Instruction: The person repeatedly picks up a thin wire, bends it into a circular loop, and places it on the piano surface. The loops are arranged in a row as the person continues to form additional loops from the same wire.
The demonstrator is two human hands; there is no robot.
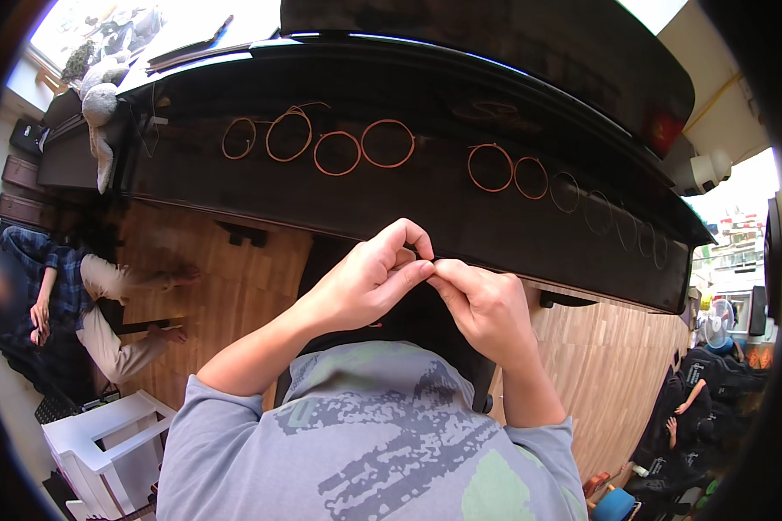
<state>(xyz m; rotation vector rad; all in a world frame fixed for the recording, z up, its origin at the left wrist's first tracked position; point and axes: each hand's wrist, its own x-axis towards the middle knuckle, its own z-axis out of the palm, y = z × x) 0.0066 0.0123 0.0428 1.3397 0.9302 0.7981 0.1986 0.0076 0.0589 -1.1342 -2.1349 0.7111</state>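
Observation:
My left hand (378, 273) and my right hand (487, 306) meet in front of my chest, just off the near edge of a glossy black surface (365, 208). Both are closed in a pinch, fingertips together. What they pinch is too small and hidden to make out. Below them, a tiny copper-coloured bit (376, 325) shows against the dark. Several rings of coiled copper-coloured wire lie beyond my hands, among them a ring (359, 154) left of centre and another ring (511, 169) to the right. Farther right are several thinner, pale wire rings (579, 193).
A raised black panel (495, 43) stands behind the surface. A grey plush toy (101, 104) hangs over its left end. One person (48, 278) sits at left, near a white piece of furniture (113, 434). At lower right are people in black (695, 404) and a fan (718, 321).

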